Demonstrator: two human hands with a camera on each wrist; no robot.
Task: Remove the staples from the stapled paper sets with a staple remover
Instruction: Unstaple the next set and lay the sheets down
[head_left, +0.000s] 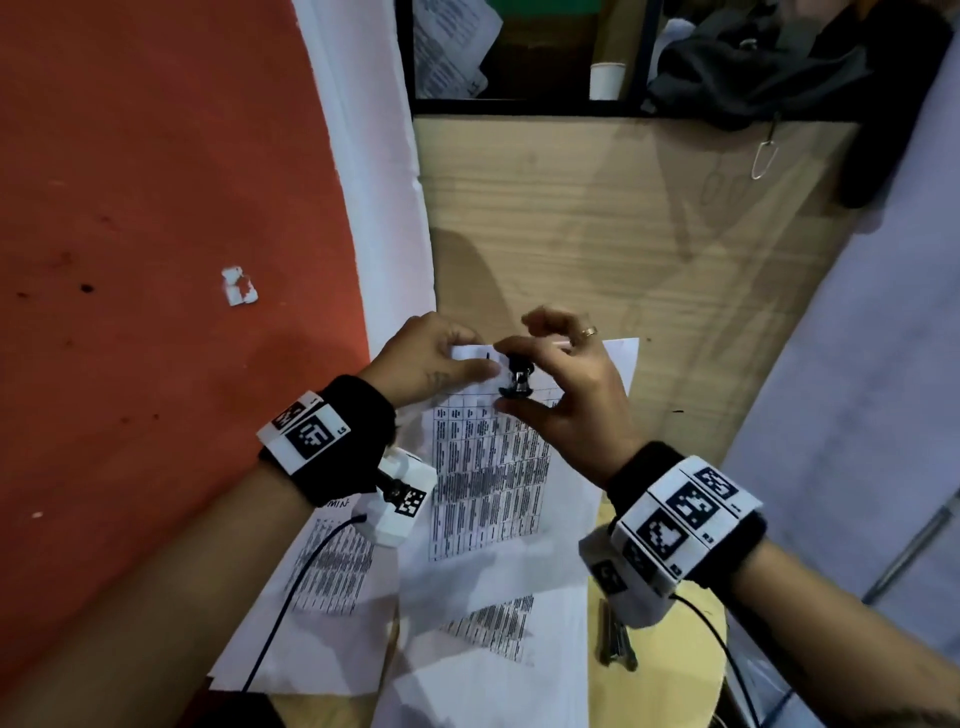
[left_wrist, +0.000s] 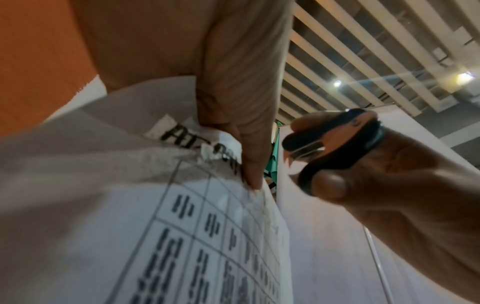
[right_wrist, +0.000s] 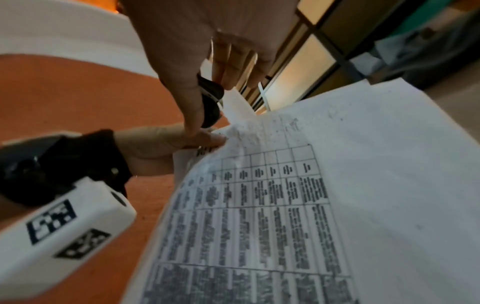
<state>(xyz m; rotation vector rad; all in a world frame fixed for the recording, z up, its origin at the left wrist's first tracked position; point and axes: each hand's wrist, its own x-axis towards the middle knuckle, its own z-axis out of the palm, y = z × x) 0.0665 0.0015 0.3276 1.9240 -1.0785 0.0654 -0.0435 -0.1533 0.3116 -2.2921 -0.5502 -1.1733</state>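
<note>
- Right hand (head_left: 566, 384), centre of the head view: thumb and index finger curled round a black staple remover (head_left: 516, 378) and pinching it; the other fingers are lifted and bent above it, one with a ring (head_left: 589, 331).
- Left wrist view: staple remover (left_wrist: 335, 144) sits right of centre, squeezed between the right thumb and a finger, metal jaws pointing left toward the paper edge. Can't tell whether the jaws are on a staple; no staple is resolvable in any view.
- Left hand (head_left: 426, 358), just left of the remover in the head view: thumb on top of the paper set (head_left: 488, 467), fingers behind it, pinching its top left corner. The corner is lifted and crumpled.
- Right wrist view: left hand (right_wrist: 166, 142) at centre left, gripping the paper set (right_wrist: 298, 195) at its corner; the remover (right_wrist: 211, 100) is directly above that corner, touching or almost touching the paper.
- The paper set carries a printed table with dense text; it runs from the centre of the head view down toward the lower middle.
- More printed sheets (head_left: 332, 582) lie under and beside it at the lower centre, on the wooden surface (head_left: 597, 218).
- Red wall (head_left: 156, 208) fills the left of the head view, with a white paper scrap (head_left: 239, 286) stuck on it.
- Both wrists carry black bands with white marker blocks (head_left: 680, 514).
- Top of the head view: a dark-framed shelf with a white cup (head_left: 607, 80) and a black bag (head_left: 753, 67).
</note>
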